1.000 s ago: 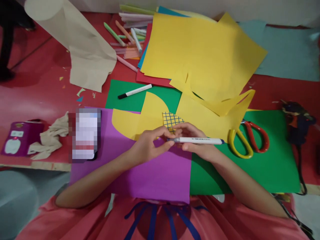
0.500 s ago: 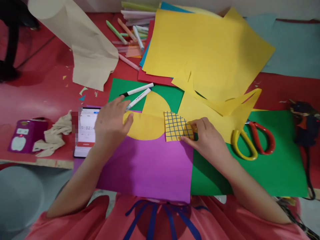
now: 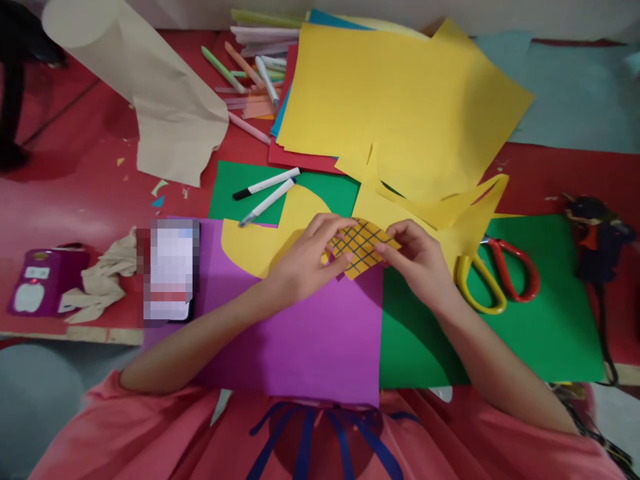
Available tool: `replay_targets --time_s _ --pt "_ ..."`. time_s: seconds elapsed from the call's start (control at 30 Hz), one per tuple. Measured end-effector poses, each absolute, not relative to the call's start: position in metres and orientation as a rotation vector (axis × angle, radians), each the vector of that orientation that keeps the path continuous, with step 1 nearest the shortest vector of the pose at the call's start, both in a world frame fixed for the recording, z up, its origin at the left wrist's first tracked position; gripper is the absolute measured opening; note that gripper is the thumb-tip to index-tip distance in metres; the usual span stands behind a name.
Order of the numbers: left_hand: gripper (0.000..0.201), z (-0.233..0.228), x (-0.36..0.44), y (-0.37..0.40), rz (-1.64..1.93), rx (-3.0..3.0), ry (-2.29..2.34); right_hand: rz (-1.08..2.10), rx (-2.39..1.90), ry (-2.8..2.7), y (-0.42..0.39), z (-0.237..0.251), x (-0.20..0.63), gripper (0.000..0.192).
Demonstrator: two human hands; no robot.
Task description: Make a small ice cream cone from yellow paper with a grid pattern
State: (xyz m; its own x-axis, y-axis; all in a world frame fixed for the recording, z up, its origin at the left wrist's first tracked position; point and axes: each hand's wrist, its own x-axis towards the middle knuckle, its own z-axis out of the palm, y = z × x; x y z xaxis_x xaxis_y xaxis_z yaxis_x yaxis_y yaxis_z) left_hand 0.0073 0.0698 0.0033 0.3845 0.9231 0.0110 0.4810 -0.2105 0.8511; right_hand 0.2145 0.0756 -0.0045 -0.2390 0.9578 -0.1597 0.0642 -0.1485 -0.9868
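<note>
We observe both hands working on one thing: a yellow paper piece (image 3: 367, 247) ruled with a dark grid. The left hand (image 3: 303, 267) has its grip clamped on the piece's left side, thumb on the near face; the right hand (image 3: 420, 253) has its grip clamped on the right corner, thumb and fingers together on it. We place the piece between the hands, over the far right part of the purple sheet (image 3: 300, 353).

Just left of it we note yellow curved paper (image 3: 250, 247), partly behind the left hand. Beyond lie a black-capped marker (image 3: 267, 183) and, just beside it, a second white marker (image 3: 270, 202). To the right, scissors (image 3: 520, 298) rest near the green sheet's (image 3: 425, 353) far side (blades mostly hidden from us). At left we log a phone (image 3: 173, 267), its screen blurred, and a purple box (image 3: 47, 280) on the red bench (image 3: 50, 213).
</note>
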Motion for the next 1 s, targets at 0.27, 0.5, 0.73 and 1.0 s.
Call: replay_targets --time_s 0.27,0.5,0.73,1.0 --pt "0.056 -0.019 0.021 0.069 1.005 2.061 1.238 1.557 -1.159 -0.880 0.074 -0.004 0.196 0.019" --pt "0.055 -0.023 0.021 0.062 0.989 2.002 1.229 1.693 -1.099 -0.784 0.069 -0.005 0.185 0.011" --pt "0.051 -0.019 0.019 0.059 0.983 1.414 0.966 1.294 -1.136 -1.427 0.073 -0.003 0.194 0.008" --pt "0.044 -0.018 0.014 0.070 0.917 1.155 1.085 1.132 -1.143 -1.570 0.094 -0.007 0.192 0.013"
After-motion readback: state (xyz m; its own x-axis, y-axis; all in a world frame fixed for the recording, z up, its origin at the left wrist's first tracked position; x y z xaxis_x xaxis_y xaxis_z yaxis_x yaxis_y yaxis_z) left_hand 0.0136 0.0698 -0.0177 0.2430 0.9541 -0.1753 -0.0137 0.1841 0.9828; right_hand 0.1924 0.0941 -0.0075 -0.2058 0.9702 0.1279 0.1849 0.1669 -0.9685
